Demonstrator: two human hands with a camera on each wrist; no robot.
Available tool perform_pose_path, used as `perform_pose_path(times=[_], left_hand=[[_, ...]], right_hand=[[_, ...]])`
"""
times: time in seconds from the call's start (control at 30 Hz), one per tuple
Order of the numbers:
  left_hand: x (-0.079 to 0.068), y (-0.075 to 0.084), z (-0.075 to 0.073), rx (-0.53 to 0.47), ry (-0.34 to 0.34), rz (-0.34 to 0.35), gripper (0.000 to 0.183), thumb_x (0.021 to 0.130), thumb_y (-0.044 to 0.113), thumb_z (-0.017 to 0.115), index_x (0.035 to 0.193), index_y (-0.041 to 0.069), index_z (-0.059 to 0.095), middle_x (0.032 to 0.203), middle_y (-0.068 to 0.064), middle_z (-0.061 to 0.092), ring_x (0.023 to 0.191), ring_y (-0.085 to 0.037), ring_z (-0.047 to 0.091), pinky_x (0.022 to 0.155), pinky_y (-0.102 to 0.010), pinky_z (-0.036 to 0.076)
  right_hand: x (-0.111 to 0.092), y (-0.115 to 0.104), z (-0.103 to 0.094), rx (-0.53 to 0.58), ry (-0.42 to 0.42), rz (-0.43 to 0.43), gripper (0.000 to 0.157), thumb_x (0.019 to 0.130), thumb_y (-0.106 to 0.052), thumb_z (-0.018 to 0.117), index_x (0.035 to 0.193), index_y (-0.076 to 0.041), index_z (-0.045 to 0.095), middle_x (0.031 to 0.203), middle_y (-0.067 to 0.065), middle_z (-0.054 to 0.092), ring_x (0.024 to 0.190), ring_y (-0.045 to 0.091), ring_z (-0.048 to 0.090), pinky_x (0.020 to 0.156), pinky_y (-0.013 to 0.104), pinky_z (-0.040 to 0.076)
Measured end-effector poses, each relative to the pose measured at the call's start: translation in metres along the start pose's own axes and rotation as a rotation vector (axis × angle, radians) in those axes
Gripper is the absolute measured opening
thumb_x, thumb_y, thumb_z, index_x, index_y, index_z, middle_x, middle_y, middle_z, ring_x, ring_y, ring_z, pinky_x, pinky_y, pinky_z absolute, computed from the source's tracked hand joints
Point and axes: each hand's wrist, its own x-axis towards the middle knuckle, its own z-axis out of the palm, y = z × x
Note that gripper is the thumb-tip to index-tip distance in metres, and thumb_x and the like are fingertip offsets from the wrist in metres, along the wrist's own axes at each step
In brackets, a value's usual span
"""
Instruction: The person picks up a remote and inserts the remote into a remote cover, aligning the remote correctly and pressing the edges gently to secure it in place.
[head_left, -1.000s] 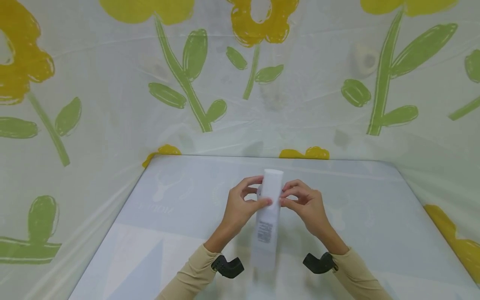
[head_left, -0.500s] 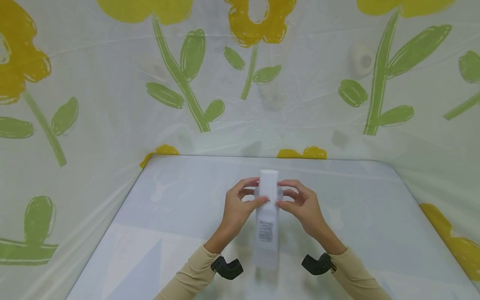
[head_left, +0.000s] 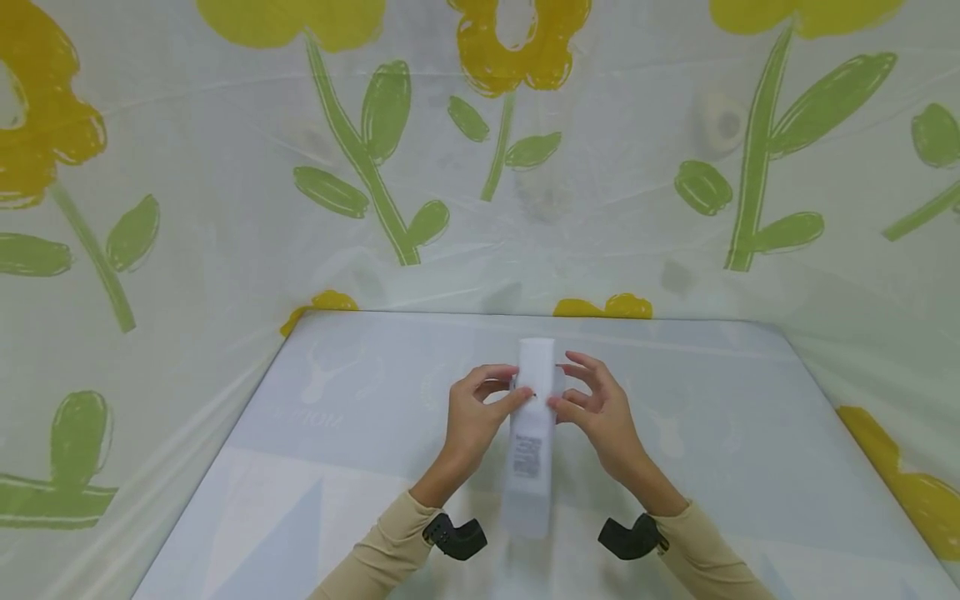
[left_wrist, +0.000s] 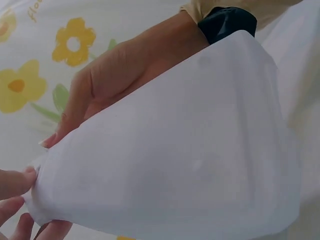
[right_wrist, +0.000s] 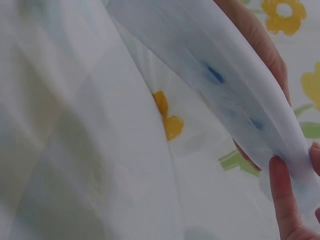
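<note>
A white soft plastic pack point(head_left: 534, 425) stands on end above the table, with a block of fine print low on the side facing me. My left hand point(head_left: 471, 417) grips its left side near the top, thumb across the front and fingers going behind. On the other side my right hand point(head_left: 606, 417) pinches the right edge between thumb and curled fingers; its index finger is lifted off. In the left wrist view the pack's broad plain face point(left_wrist: 170, 145) fills most of the picture. Blue marks on the pack point(right_wrist: 215, 73) show in the right wrist view. Some fingertips are hidden behind it.
A pale printed table top point(head_left: 360, 383) lies under the hands. Behind and beside it hangs a white curtain point(head_left: 600, 225) with yellow flowers and green leaves. Black wrist devices point(head_left: 453, 537) sit on both beige sleeves point(head_left: 382, 546).
The pack has shifted slightly left and swung a little. My right index finger has lifted from its edge, while the left hand has kept its grip.
</note>
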Motion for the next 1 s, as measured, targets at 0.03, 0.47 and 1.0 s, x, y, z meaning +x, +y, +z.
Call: perform_pose_path(times=[0.03,0.47,1.0], left_hand=[[0.000,0.000,0.000,-0.006,-0.012,-0.006,0.034,0.072,0.026,0.073,0.102,0.013,0.063,0.102,0.000,0.058,0.092,-0.018,0.057,0.068,-0.031,0.052],[-0.012,0.029,0.003,0.032,-0.134,-0.098,0.046,0.073,0.018,0.071,0.116,0.009,0.056,0.120,-0.004,0.052,0.099,-0.028,0.055,0.071,-0.036,0.051],[-0.007,0.004,0.008,0.044,-0.114,-0.096,0.047,0.069,0.030,0.074,0.113,0.022,0.058,0.113,0.008,0.054,0.095,-0.018,0.054,0.070,-0.032,0.050]], right_hand=[[0.000,-0.001,0.001,0.005,0.010,0.001,0.062,0.078,-0.010,0.066,0.130,-0.011,0.034,0.126,0.011,0.042,0.083,0.025,0.060,0.069,0.036,0.052],[0.002,-0.008,0.005,0.009,0.073,-0.039,0.050,0.076,-0.006,0.067,0.121,-0.008,0.046,0.123,0.007,0.044,0.078,0.023,0.060,0.065,0.035,0.053],[-0.003,-0.014,0.004,-0.018,0.028,-0.106,0.056,0.076,-0.002,0.066,0.127,-0.009,0.043,0.130,0.008,0.039,0.089,0.027,0.058,0.074,0.032,0.051]])
